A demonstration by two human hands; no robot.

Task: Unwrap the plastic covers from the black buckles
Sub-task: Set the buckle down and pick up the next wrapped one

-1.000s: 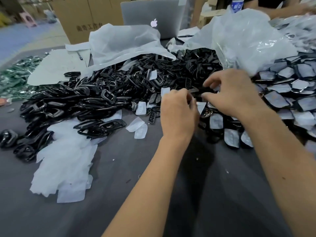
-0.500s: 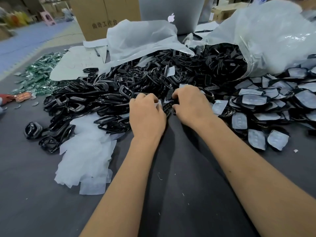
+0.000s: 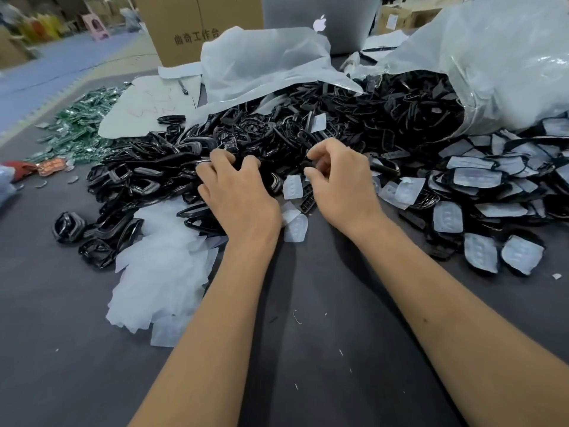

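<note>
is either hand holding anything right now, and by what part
Right hand pinches a small black plastic buckle by its edge, thumb and forefinger. Left hand rests spread on the black buckle pile, gripping nothing clearly.

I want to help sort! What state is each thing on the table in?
Left hand: fingers curled, resting on bare buckles.
Right hand: fingers curled, what they pinch is unclear.
Bare buckles: unwrapped, piled.
Covered buckles: still wrapped.
Peeled covers: heaped loose.
Plastic bag: open, spilling buckles.
Laptop: open.
</note>
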